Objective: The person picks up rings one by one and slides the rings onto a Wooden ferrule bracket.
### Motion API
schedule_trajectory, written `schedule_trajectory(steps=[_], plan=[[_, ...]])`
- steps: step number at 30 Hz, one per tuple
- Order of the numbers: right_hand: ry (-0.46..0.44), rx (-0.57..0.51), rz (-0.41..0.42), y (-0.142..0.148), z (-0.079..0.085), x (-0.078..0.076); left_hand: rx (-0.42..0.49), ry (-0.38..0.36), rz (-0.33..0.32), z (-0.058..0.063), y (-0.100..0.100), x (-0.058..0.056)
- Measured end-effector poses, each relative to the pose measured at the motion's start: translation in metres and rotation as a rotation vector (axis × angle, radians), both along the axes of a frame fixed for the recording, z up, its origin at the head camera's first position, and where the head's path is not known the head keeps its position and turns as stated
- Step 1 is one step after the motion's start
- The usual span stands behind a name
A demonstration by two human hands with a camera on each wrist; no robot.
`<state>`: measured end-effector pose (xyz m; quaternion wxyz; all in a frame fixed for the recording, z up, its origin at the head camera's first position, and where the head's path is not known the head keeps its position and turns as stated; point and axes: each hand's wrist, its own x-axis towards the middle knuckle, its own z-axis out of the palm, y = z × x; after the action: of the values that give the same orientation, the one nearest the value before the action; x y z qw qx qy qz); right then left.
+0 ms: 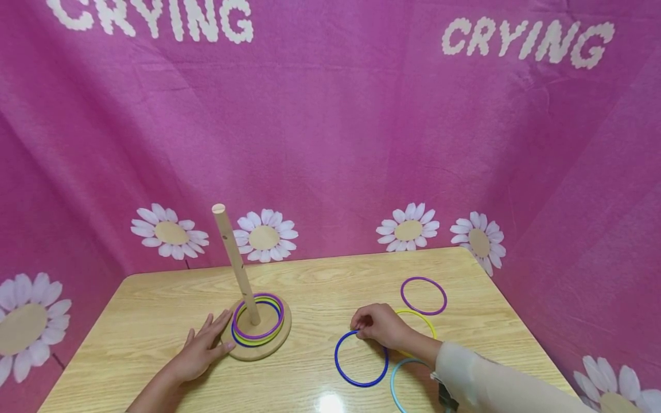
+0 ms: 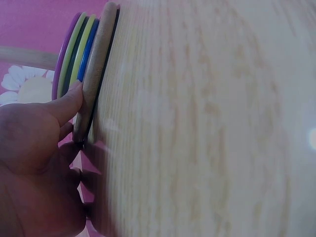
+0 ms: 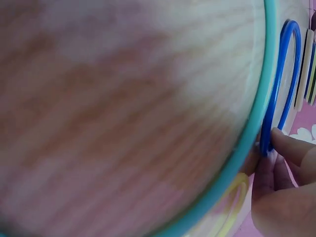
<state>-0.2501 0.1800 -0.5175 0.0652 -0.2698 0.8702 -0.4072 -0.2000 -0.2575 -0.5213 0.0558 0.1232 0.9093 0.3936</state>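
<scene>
My left hand (image 1: pixel 198 351) rests with its fingers spread at the left edge of a round wooden base (image 1: pixel 285 334). In the left wrist view its thumb lies against the rim of that base (image 2: pixel 97 64). From the base rises a wooden peg (image 1: pixel 234 258), encircled by a stack of purple, yellow-green, dark green and blue rings. My right hand (image 1: pixel 384 328) pinches the far edge of a blue ring (image 1: pixel 336 357) between thumb and fingers. In the right wrist view the blue ring (image 3: pixel 276 94) stands beyond a nearer turquoise ring (image 3: pixel 269 44).
Under and beside the right forearm lie a yellow ring (image 1: pixel 432 328) and the turquoise ring (image 1: pixel 392 385), both partly covered. Farther back on the wooden table (image 1: pixel 320 287) is a purple ring (image 1: pixel 423 279). A pink cloth (image 1: pixel 330 143) with printed daisies hangs behind the table and at its sides.
</scene>
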Motion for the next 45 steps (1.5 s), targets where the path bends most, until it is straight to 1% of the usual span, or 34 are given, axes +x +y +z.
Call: schedule_trajectory(steps=[6,14,19,21,23,25,28,33,39,42,45], plan=[[0.018,0.047,0.015,-0.006,0.007,-0.004,-0.004,0.005,0.001,0.0,-0.001,0.0],[0.023,0.144,0.031,-0.01,0.013,-0.009,-0.005,0.004,0.003,0.0,0.0,0.001],[-0.021,0.115,0.0,-0.01,0.013,-0.016,-0.018,-0.013,-0.004,0.0,0.0,-0.002],[-0.037,0.096,-0.02,-0.011,0.016,-0.021,-0.023,-0.015,-0.006,0.0,0.0,-0.003],[-0.033,0.087,-0.032,-0.013,0.023,-0.028,-0.028,-0.019,-0.008,0.0,-0.001,-0.005],[-0.014,0.085,-0.04,-0.017,0.033,-0.035,-0.026,-0.014,-0.006,0.0,0.0,-0.005],[-0.01,0.068,-0.062,-0.026,0.05,-0.045,-0.02,-0.017,-0.003,0.0,0.0,-0.003],[-0.005,0.016,-0.095,-0.044,0.088,-0.057,-0.015,-0.018,0.002,0.0,0.0,-0.001],[0.015,-0.055,-0.137,-0.067,0.136,-0.069,-0.012,0.0,0.0,-0.001,0.0,-0.002],[0.017,-0.083,-0.152,-0.078,0.157,-0.073,-0.014,0.005,-0.001,0.0,0.0,-0.002],[0.03,-0.118,-0.169,-0.089,0.174,-0.077,-0.015,0.005,-0.002,0.0,-0.001,-0.001]])
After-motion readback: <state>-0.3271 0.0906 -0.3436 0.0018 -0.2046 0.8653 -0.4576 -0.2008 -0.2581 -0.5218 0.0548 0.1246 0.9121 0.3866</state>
